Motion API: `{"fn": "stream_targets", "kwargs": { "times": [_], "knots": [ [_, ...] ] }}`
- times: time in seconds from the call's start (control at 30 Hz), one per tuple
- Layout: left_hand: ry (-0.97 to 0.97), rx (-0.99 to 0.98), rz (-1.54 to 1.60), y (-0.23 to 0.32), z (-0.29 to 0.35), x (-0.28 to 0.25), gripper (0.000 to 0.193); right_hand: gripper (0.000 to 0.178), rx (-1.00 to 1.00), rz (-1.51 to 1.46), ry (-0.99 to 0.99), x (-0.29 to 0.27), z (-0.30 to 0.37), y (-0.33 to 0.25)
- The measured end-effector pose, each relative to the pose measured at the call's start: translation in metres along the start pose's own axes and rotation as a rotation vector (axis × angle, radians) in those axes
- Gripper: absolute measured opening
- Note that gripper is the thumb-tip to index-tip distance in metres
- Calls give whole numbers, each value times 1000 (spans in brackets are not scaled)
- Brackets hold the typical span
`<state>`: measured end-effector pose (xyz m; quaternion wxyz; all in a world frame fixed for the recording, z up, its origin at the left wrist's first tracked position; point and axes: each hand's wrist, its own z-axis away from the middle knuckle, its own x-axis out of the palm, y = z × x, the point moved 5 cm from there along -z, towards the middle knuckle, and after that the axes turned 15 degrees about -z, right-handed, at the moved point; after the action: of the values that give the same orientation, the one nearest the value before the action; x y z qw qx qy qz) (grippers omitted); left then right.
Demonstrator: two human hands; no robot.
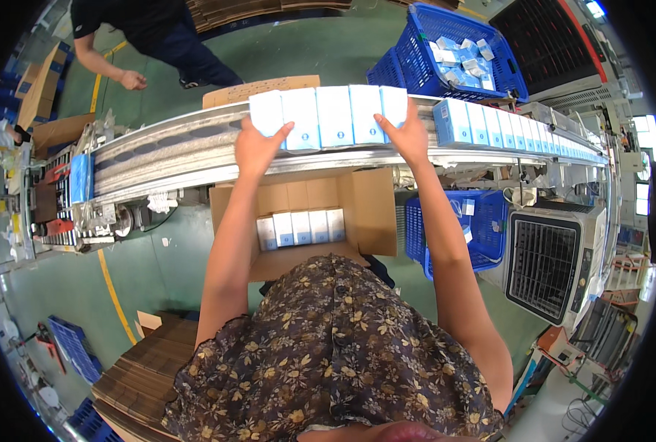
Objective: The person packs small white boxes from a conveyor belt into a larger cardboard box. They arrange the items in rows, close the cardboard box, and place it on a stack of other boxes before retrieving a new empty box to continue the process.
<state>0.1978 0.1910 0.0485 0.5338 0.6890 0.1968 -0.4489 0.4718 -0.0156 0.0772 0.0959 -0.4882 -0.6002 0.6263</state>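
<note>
Pressing inward, the left hand (253, 147) and right hand (407, 136) clamp a row of white cartons (328, 116); light, stiff, crushable, best gripped at its ends.

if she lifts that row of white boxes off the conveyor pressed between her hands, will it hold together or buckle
The row of white boxes is probably light and stiff: flat carton faces, five side by side. Held only by end pressure from the left hand and right hand, it may buckle in the middle if the squeeze eases.
</note>
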Motion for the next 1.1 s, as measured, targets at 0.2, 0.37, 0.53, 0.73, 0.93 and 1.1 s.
{"fn": "stream_targets", "kwargs": {
  "times": [0.2, 0.37, 0.53, 0.73, 0.93, 1.1],
  "knots": [
    [390, 241, 160, 24, 81, -144, 98, 83, -262, -50, 226, -57, 97, -106],
    [479, 343, 173, -31, 167, -109, 112, 89, -291, -239, 364, -17, 205, -54],
    [-395, 244, -471, -99, 201, 30, 81, 64, 394, 473, -662, 45, 243, 71],
    [-912, 504, -466, -81, 196, 72, 50, 49, 323, 380, -742, 79, 215, 71],
    [-871, 483, -721, -134, 214, 153, 69, 65, 274, 625, -748, 143, 214, 147],
    [-501, 407, -691, -148, 169, 202, 44, 84, 452, 641, -645, 188, 169, 173]
  ]
}}
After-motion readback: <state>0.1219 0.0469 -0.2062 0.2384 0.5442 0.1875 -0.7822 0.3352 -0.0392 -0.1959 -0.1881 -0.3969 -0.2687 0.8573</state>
